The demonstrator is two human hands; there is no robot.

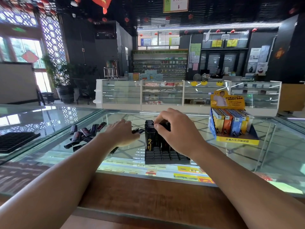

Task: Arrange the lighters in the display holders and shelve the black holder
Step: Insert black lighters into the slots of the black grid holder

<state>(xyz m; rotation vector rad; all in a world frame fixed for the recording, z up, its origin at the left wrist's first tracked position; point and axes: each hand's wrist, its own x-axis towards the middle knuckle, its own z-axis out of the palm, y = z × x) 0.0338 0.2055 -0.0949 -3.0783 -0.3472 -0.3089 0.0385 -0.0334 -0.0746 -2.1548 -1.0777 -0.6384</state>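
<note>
A black slotted holder (166, 156) stands on the glass counter (49, 151) in front of me, with several black lighters (149, 136) upright in its back rows and bare slots in front. My right hand (176, 129) is over those back rows, fingertips pinched on the top of a lighter in the holder. My left hand (122, 133) lies palm down just left of the holder, its fingers on loose black lighters (137, 130). A pile of loose dark lighters (85, 133) lies farther left.
A yellow and blue display box (231, 126) filled with coloured lighters stands at the right. A second black slotted tray (14, 141) lies at the far left. A wooden edge (148, 195) borders the counter near me. Glass showcases stand beyond.
</note>
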